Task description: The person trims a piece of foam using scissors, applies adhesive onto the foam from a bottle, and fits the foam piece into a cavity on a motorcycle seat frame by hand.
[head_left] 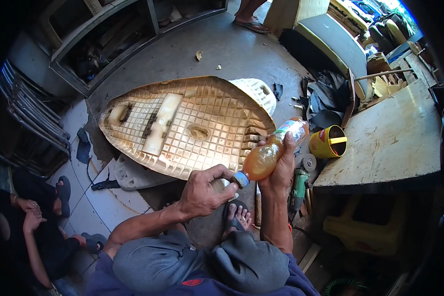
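Observation:
My right hand (280,165) is wrapped round a clear plastic bottle (262,160) of amber liquid, tilted with its blue cap (241,179) low and toward my left hand. My left hand (205,191) is closed around a small whitish object (222,185), right at the cap; its kind I cannot make out, and the fingers hide part of it. Just beyond both hands, a large motorcycle-seat-like plastic base (182,128) lies with its ribbed, brown-stained inner side up.
White plastic pieces (256,91) stick out from under the base. To the right are a yellow tin (327,142), a green angle grinder (298,190) and a worn wooden board (380,133). Another person's hands (30,212) show at left; a sandalled foot (251,24) stands at the back.

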A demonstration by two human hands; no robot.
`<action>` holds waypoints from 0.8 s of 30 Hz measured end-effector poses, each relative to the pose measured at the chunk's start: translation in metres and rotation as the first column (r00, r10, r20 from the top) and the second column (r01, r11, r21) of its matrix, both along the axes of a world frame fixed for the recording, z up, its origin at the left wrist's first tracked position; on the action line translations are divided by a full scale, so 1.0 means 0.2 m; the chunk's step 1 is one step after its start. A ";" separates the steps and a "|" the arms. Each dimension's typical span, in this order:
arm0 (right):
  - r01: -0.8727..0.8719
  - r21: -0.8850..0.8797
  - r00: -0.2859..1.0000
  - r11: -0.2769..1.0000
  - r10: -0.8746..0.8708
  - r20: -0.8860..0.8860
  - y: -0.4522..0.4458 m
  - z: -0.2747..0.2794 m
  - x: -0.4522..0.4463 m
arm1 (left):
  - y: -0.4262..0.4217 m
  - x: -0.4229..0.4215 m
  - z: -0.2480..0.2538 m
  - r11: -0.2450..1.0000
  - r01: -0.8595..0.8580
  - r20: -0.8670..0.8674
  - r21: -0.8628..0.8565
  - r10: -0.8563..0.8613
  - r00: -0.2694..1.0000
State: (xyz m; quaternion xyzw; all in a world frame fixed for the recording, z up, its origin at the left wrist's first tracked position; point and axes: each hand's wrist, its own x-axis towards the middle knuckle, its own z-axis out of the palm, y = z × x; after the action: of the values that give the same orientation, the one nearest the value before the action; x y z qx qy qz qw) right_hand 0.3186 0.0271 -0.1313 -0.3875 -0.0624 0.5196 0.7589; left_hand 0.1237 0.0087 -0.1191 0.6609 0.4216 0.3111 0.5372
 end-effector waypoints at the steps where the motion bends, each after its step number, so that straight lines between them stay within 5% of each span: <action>1: 0.012 -0.007 0.999 1.000 -0.012 0.037 0.00 0.01 -0.01 | 0.00 0.00 0.01 1.000 -0.003 -0.001 0.000 0.003 1.000; 3: 0.025 0.005 0.998 1.000 -0.025 0.060 0.00 -0.01 -0.01 | 0.00 0.00 0.06 1.000 -0.010 -0.104 -0.014 0.009 0.994; 11: 0.096 0.021 0.982 0.995 -0.098 0.162 0.00 -0.01 -0.03 | -0.02 0.03 -0.03 0.981 -0.133 -0.056 0.139 0.142 0.988; 13: 0.046 0.023 0.998 0.999 -0.046 0.032 -0.01 0.01 -0.03 | -0.02 0.03 -0.04 0.977 -0.154 -0.055 0.145 0.163 0.985; 16: 0.040 0.024 0.998 0.999 -0.041 0.041 0.00 -0.01 -0.01 | -0.01 0.02 0.00 0.984 -0.112 -0.035 0.136 0.117 0.992; 18: 0.042 0.031 0.998 0.999 -0.044 0.049 0.02 -0.06 0.03 | 0.00 0.01 0.05 0.995 -0.054 -0.045 -0.085 0.050 0.998; 21: 0.063 0.020 0.995 0.998 -0.064 0.073 0.01 -0.07 0.05 | -0.02 0.04 -0.01 0.986 -0.141 0.102 0.086 0.132 0.986; 24: 0.063 0.022 0.996 0.998 -0.065 0.058 0.01 -0.07 0.05 | -0.01 0.03 0.00 0.998 -0.060 0.116 -0.017 0.061 0.991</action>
State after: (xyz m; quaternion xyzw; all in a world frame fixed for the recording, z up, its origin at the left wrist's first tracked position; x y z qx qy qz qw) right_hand 0.3283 0.0291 -0.1452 -0.3968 -0.0775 0.4828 0.7769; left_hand 0.1295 0.0073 -0.1182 0.6248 0.4117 0.3623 0.5558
